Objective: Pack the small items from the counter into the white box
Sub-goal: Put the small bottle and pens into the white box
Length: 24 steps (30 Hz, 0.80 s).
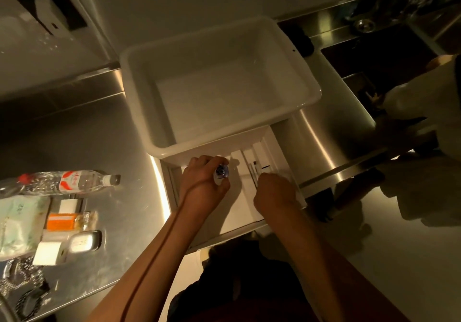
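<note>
1. Head view, centre of frame: a deep white tub (219, 84) sits empty on the steel counter (104, 147). Just below it in the frame lies a shallower white box (237, 204) with upright dividers in its upper right part. I judge this one to be the box I am packing, though the tub could be the one meant.

2. Lower centre: my left hand (203, 184) is over the box, fingers curled round a small item (220, 173), pale with a dark bluish end. Too small and dim to name it.

3. Just right of it: my right hand (274, 194) rests at the divided section, knuckles toward the camera. The fingertips are hidden, so I cannot tell whether they are apart, together or pinching anything.

4. Left edge of frame: the remaining items wait on the counter, well apart from the box. A clear plastic bottle (69, 183) lies on its side; below it an orange packet (61, 221), a white block (47, 253), a pale green pack (17, 224) and a dark coiled cable (25, 291).

5. Step in hand, as I read it: seating the first small item in a compartment. Packing looks barely started.

6. Next move calls for lowering the item into a free slot, loosening the left fingers, then reaching to the left pile.
</note>
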Tool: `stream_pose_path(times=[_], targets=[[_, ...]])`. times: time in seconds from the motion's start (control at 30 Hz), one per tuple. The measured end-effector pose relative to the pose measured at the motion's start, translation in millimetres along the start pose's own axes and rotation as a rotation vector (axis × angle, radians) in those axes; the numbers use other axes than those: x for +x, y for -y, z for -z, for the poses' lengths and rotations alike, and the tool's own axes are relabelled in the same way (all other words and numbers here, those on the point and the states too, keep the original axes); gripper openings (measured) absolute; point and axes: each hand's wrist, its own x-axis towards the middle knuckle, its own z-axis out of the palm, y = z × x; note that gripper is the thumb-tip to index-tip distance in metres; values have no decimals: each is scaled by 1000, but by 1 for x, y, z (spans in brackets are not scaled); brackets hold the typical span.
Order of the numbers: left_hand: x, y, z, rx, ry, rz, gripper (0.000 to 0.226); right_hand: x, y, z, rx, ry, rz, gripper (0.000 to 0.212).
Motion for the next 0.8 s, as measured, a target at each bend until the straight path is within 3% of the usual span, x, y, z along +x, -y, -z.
stream_pose_path(times=[0.17,0.3,0.37,0.57,0.8], targets=[[-1,4,1,7,3,34,42,13,-9,5,113,-66,230,25],[-4,6,1,11,-2,35,43,34,-5,4,153,36,358,54],[-5,6,1,1,-8,36,43,43,-5,3,149,85,362,59],[-3,0,1,8,-16,45,42,51,-3,4,53,145,349,56],[6,-6,-9,27,-9,31,43,43,-9,3,92,121,367,34]])
